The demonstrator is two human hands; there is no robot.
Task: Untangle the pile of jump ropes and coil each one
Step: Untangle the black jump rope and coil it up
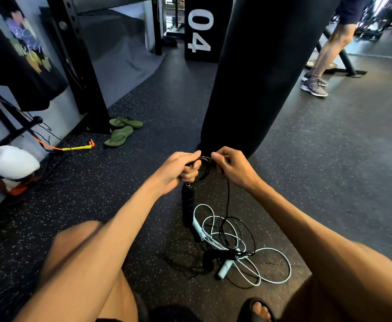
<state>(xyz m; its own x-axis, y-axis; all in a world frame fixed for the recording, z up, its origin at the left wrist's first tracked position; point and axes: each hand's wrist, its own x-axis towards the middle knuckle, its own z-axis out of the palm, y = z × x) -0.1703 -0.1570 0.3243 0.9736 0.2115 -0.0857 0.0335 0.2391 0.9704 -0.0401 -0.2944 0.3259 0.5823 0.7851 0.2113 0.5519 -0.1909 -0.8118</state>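
My left hand [181, 168] grips a small coil of black jump rope [204, 168] held up above the floor, and a black handle [187, 202] hangs down from that hand. My right hand [233, 167] pinches the same black cord at the coil's right side. From there the cord drops to a tangle on the floor. In that tangle lies a pale blue jump rope [269, 270] with two pale handles [224, 268], its loops crossed by black cord.
A black punching bag [260, 73] hangs just beyond my hands. Green flip-flops [120, 133] and a yellow-and-orange rope [74, 148] lie at the left by a black rack. Another person's legs [323, 63] stand at the back right. My knees frame the bottom.
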